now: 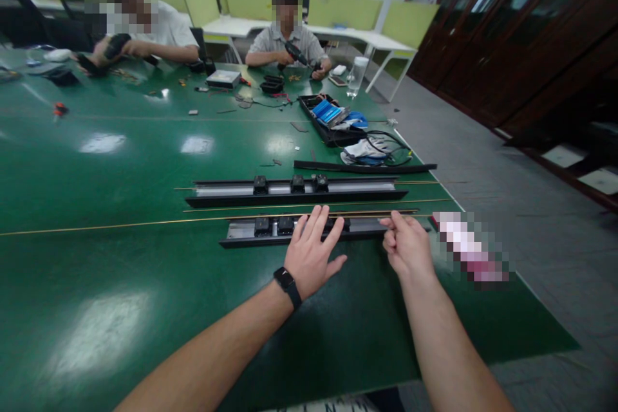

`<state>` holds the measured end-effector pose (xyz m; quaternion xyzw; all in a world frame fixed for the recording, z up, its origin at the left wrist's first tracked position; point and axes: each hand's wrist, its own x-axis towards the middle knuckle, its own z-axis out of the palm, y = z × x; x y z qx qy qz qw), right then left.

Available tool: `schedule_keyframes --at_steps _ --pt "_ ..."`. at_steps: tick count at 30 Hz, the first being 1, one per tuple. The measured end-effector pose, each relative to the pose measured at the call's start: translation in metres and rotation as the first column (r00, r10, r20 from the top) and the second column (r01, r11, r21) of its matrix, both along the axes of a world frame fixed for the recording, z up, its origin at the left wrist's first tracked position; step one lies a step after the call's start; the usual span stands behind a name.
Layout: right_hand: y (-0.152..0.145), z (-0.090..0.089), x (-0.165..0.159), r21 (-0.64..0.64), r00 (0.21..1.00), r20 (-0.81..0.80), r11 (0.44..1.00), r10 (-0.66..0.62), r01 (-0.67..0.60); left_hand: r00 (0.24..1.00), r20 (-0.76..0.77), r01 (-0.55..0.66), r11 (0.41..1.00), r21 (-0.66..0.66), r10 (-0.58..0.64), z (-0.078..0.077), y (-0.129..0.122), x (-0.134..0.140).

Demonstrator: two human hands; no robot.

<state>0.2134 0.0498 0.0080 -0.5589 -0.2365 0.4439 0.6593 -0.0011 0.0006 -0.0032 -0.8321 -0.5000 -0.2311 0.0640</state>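
Observation:
My left hand [313, 248], with a black watch on its wrist, lies with fingers spread over the near black rail [369, 226]. Its fingertips reach a long thin brass-coloured rod [145, 224] that runs along the rail and far out to the left. My right hand [408, 244] is closed in a pinch on this rod near the rail's right end; the exact contact is hidden by the fingers. Black blocks [286, 225] sit in the rail's channel, partly covered by my left hand. Behind lies a second black rail [222, 192] with three black blocks [297, 184].
A black strip [362, 167] lies behind the rails. Farther back are a black tray [333, 135] with a blue packet, a glove [367, 150] and cables. Two people sit across the green table [168, 315], one holding a power drill [295, 53]. A blurred pink item [468, 248] lies right.

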Motion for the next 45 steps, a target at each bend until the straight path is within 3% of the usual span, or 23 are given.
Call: schedule_keyframes --at_steps 18,27,32,38,45 --pt "0.004 0.005 0.010 -0.004 0.996 0.030 0.996 -0.086 0.086 1.000 0.007 0.004 1.000 -0.008 -0.004 -0.001 0.001 0.000" --pt "0.007 0.032 0.041 -0.045 0.974 0.020 0.973 -0.228 0.228 1.000 0.019 0.007 1.000 -0.004 -0.007 -0.004 0.001 0.001" --pt "0.005 0.049 0.000 -0.054 0.997 -0.057 0.997 -0.058 0.055 0.999 0.039 0.011 1.000 0.003 -0.011 -0.005 0.002 0.001" --pt "0.005 0.052 -0.074 -0.077 0.982 -0.145 0.988 0.123 -0.135 0.997 0.067 0.023 0.999 0.025 -0.024 -0.010 0.004 0.002" --pt "0.007 0.065 -0.128 -0.122 0.951 -0.247 0.968 0.186 -0.220 0.994 0.100 0.045 0.998 0.049 -0.050 -0.015 0.008 0.003"
